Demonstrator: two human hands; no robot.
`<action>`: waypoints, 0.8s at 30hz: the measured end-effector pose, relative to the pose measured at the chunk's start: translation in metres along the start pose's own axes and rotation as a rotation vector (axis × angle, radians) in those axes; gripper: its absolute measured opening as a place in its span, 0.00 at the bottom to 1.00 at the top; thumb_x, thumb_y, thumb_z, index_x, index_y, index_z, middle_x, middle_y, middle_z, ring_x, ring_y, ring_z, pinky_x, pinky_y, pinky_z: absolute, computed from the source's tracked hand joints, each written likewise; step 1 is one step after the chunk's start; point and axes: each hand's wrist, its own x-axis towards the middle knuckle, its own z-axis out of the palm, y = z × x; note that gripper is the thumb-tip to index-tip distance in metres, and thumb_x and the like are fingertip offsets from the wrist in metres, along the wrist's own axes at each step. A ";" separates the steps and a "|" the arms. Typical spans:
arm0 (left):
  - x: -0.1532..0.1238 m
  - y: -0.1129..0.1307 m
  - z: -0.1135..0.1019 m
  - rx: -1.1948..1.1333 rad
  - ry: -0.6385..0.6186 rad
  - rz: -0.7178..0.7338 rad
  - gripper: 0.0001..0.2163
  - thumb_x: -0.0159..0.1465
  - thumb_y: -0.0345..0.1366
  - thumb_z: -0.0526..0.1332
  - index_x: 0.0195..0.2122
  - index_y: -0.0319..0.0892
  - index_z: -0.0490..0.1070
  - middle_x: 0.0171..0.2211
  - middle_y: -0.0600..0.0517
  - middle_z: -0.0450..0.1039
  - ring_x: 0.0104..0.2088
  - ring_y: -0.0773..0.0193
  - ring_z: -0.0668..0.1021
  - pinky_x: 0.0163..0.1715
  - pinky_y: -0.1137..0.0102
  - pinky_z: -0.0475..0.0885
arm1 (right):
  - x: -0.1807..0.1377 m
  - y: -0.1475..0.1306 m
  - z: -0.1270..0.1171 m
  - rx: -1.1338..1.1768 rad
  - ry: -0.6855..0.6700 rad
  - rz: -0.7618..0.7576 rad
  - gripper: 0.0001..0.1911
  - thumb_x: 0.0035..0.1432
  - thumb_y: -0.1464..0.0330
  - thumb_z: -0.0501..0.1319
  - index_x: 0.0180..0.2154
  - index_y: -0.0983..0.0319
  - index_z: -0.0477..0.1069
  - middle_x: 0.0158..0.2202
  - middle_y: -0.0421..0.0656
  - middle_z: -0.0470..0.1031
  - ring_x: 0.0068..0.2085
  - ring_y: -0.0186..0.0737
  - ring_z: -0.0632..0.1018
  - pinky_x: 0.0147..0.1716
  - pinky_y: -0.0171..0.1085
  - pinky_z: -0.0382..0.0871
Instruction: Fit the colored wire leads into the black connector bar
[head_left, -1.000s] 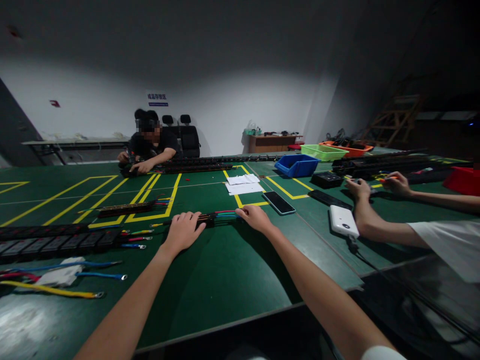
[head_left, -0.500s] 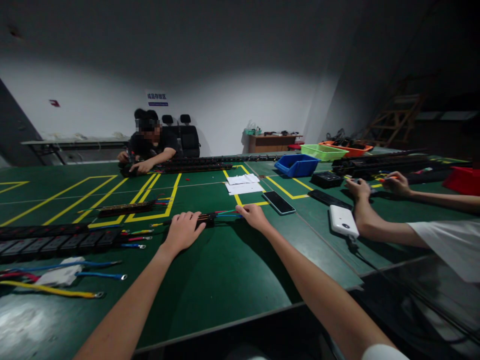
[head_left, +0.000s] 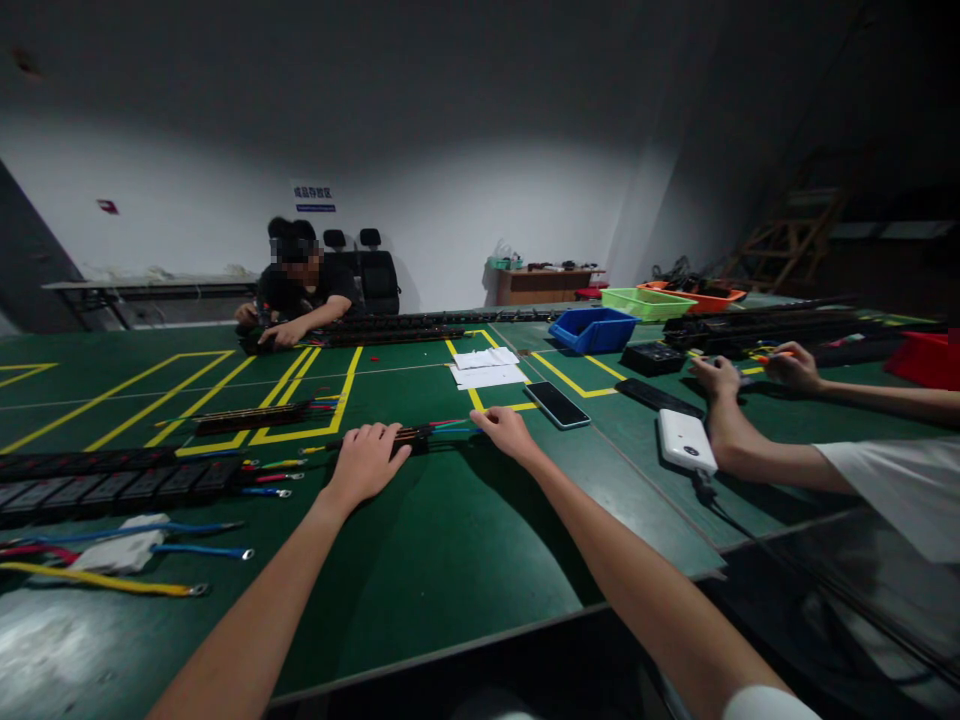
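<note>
On the green table, a narrow dark strip (head_left: 418, 436) with copper-coloured lines lies under my left hand (head_left: 367, 460). The fingers are curled over it and hide its left part. Thin red, green and blue wires (head_left: 450, 426) come out of its right end. My right hand (head_left: 504, 430) pinches the far ends of these wires between thumb and fingertips; the exact grip is too small to make out. A similar dark strip (head_left: 251, 416) with coloured wires lies to the left, beyond my left hand.
Black socket strips (head_left: 135, 488) and a yellow cable (head_left: 97, 580) with a ring terminal lie left. Right are a phone (head_left: 558, 405), papers (head_left: 487, 368), a white power bank (head_left: 685, 440) and a blue bin (head_left: 594, 330). One co-worker's hands (head_left: 718, 378) work at right; another person (head_left: 304, 285) leans in opposite.
My right hand and the wires have shifted very slightly. My left hand stays over the strip.
</note>
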 end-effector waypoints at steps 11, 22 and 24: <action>0.001 0.000 0.000 -0.024 -0.020 -0.007 0.26 0.73 0.50 0.48 0.63 0.39 0.68 0.55 0.40 0.75 0.55 0.49 0.75 0.56 0.54 0.66 | 0.001 0.007 0.002 -0.013 -0.008 -0.063 0.25 0.64 0.48 0.55 0.26 0.61 0.69 0.24 0.41 0.72 0.28 0.38 0.70 0.28 0.35 0.52; 0.001 -0.001 0.002 0.002 0.001 -0.003 0.26 0.72 0.50 0.48 0.62 0.39 0.68 0.54 0.39 0.75 0.54 0.48 0.75 0.54 0.54 0.66 | 0.000 0.003 0.002 -0.075 -0.018 -0.039 0.28 0.67 0.49 0.53 0.24 0.61 0.68 0.24 0.42 0.71 0.27 0.37 0.69 0.27 0.36 0.49; 0.001 -0.002 0.004 0.004 0.006 0.000 0.26 0.72 0.50 0.48 0.62 0.39 0.68 0.54 0.39 0.75 0.54 0.48 0.75 0.54 0.54 0.66 | 0.000 0.003 0.002 -0.084 -0.023 -0.036 0.29 0.68 0.48 0.52 0.22 0.61 0.67 0.23 0.41 0.69 0.26 0.37 0.68 0.27 0.36 0.48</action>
